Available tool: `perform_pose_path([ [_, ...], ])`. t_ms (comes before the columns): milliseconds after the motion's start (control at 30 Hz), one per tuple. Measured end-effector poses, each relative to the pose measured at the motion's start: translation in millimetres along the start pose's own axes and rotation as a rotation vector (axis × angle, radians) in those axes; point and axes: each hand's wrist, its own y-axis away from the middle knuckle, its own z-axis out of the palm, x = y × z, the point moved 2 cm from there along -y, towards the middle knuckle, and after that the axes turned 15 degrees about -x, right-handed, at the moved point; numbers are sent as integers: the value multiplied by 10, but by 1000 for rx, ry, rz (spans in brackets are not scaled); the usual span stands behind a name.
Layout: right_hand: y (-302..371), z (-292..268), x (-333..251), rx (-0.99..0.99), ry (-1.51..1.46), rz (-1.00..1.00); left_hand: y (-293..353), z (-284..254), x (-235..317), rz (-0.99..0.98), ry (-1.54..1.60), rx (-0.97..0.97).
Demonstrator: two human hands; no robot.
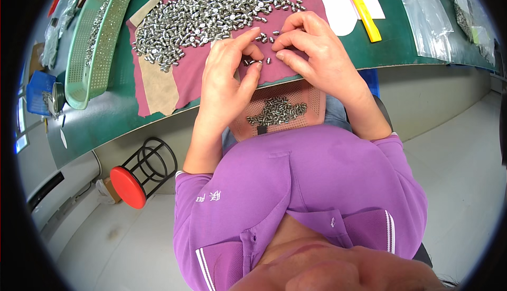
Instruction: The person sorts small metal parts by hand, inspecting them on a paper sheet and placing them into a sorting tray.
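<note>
A large heap of small shiny metal cylinder-shaped parts [211,13] is spread on a dark pink cloth [195,80] on the table. At the cloth's near edge, my left hand [227,77] is curled, its thumb and a bent finger close together around a few small metal parts [247,62]. My right hand [319,53] is beside it with fingers bent and thumb near the fingertips; whether anything is between them I cannot make out. A few loose parts [264,38] lie between the hands. Below them, a pink perforated basket [315,98] at my lap holds more parts.
A long green perforated basket [79,82] with parts stands at the left, near a blue bin [41,93]. A yellow utility knife [364,13] lies by white paper [338,11] at the right, before clear plastic bags [425,16]. A red stool [128,186] stands on the floor.
</note>
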Motion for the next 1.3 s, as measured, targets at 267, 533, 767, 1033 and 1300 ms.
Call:
perform_pose_path([
  [267,8,-18,-19,-35,-42,-10,-12,-12,35,9,-56,17],
  [533,10,-29,-29,-44,-34,-28,31,-11,29,30,-61,47],
  [767,78,-69,25,44,-77,136,66,-42,28,7,-127,61],
  [1033,51,-75,-2,23,-11,143,88,-49,26,-18,-67,55],
  [1300,97,-126,25,-60,-8,110,125,-64,-14,6,-77,36],
])
